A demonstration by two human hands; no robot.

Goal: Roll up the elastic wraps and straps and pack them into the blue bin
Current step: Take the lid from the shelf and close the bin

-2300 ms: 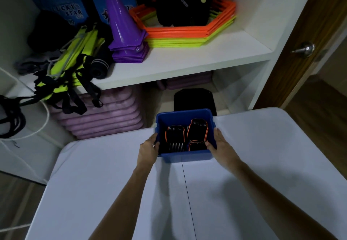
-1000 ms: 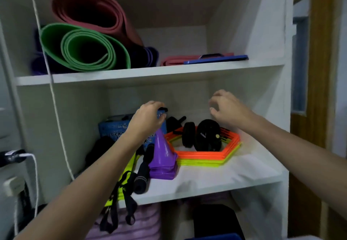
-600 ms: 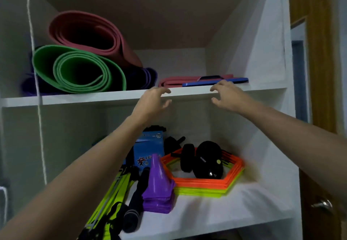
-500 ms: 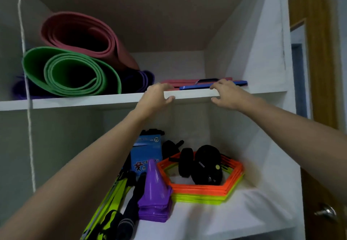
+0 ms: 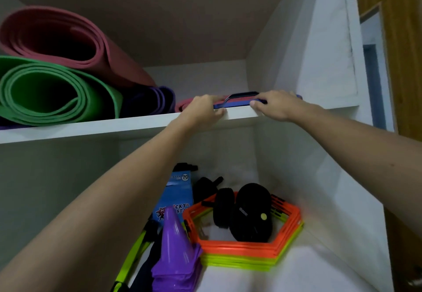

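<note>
The blue bin and its rolled wraps are out of view. A flat blue lid with a dark handle lies on the upper shelf, on top of a flat pink piece. My left hand grips the lid's left end, fingers over the top and thumb at the shelf edge. Over the lid's right part lies my right hand, its thumb pinching the front edge. Yellow-green and black straps hang at the lower shelf's left.
Rolled green mat, pink mat and purple mat fill the upper shelf's left. Below stand purple cones, orange and yellow hexagon rings, black wheels and a blue box. A wooden door is at right.
I let go of the blue bin on the table and looked up. Both hands rose past the middle shelf to the upper shelf and closed on the blue lid.
</note>
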